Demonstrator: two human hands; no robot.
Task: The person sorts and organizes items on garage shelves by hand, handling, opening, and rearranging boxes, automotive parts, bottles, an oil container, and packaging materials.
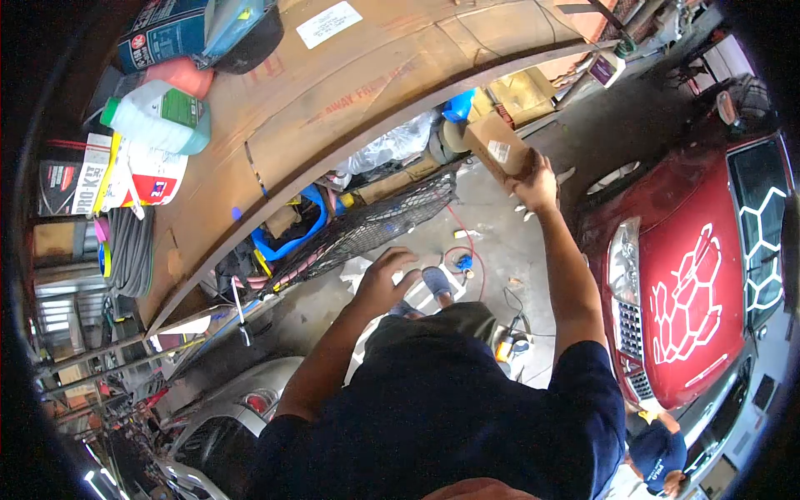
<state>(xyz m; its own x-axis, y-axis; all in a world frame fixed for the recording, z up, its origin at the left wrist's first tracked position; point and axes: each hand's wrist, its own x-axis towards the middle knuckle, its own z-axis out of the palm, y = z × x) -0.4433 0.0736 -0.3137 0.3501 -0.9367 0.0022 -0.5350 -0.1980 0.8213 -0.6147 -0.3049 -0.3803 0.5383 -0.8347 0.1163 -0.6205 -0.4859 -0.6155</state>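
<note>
My right hand (536, 182) grips the end of a brown cardboard box (493, 143) with a white label on its side. The box is held out beside the right end of a shelf under the long workbench (317, 108). My left hand (386, 279) hangs in front of my body with its fingers bent and apart, and nothing shows in it. Nearest to that hand are a black net (375, 221) along the lower shelf and a blue plastic bin (292, 225).
Jugs, including one with a green label (158, 117), and a white bucket (150, 172) stand at the bench's left. A red car (675, 292) is on the right, with another person (657, 454) beside it. A red hose (457, 250) and a corded tool (507, 343) lie on the floor.
</note>
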